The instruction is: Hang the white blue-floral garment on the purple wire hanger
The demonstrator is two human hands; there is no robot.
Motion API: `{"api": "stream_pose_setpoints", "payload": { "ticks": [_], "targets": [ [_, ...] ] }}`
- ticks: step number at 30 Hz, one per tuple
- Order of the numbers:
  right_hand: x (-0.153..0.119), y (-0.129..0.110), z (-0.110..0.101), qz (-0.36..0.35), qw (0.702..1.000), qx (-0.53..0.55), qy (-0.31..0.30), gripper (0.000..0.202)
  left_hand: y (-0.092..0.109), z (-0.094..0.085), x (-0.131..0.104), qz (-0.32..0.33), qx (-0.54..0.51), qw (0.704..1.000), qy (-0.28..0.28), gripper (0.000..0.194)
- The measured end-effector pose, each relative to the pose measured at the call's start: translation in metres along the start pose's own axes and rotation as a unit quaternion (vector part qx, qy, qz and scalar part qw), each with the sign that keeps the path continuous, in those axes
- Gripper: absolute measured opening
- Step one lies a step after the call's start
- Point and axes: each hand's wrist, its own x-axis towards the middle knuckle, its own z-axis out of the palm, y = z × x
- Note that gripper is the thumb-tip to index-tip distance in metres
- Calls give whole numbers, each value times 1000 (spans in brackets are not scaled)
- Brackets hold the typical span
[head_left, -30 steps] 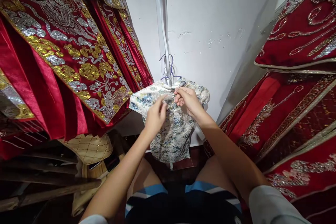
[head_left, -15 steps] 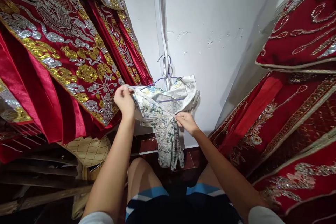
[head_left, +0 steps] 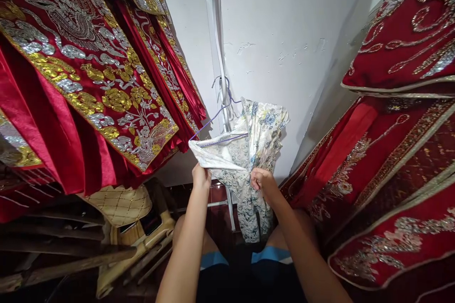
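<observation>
A pale floral garment (head_left: 266,128) hangs on a thin purple hanger (head_left: 216,114), whose hook is at a white upright pole. One shoulder of the garment covers the hanger's right side, while the hanger's left arm shows bare above the cloth. At the garment's lower left edge, my left hand (head_left: 201,177) is closed on the fabric, its fingertips partly hidden. My right hand (head_left: 261,180) pinches the front of the garment near its middle. Below the hands the patterned cloth hangs down in folds.
Red garments with gold and silver embroidery (head_left: 117,99) hang at the left. More red beaded garments (head_left: 401,57) fill the right side. A white wall (head_left: 270,19) stands behind the pole. Wooden furniture (head_left: 156,236) and a quilted cream cloth (head_left: 119,203) are at the lower left.
My left hand has moved right and down from the garment's shoulder, baring the hanger's left arm. My right hand is slightly lower and further right. The garment has shifted right and opened out.
</observation>
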Motion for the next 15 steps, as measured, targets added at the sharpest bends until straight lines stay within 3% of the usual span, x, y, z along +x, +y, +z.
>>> {"api": "stream_pose_setpoints", "payload": {
  "ticks": [4, 9, 13, 15],
  "targets": [
    [-5, 4, -14, -22, 1000, 17, 7, 23, 1, -7, -9, 43, 85, 992, -87, 11],
    [-14, 15, -23, -11, 999, 3, 31, 24, 11, -14, -18, 97, 198, 958, -186, 6],
    [-18, 19, -31, 31, 994, -107, 3, 29, 25, -3, -36, 176, 103, 949, -242, 24],
    [-17, 13, -29, 13, 983, -182, -7, 24, 36, 6, -51, 189, 51, 944, -265, 28]
  ]
}}
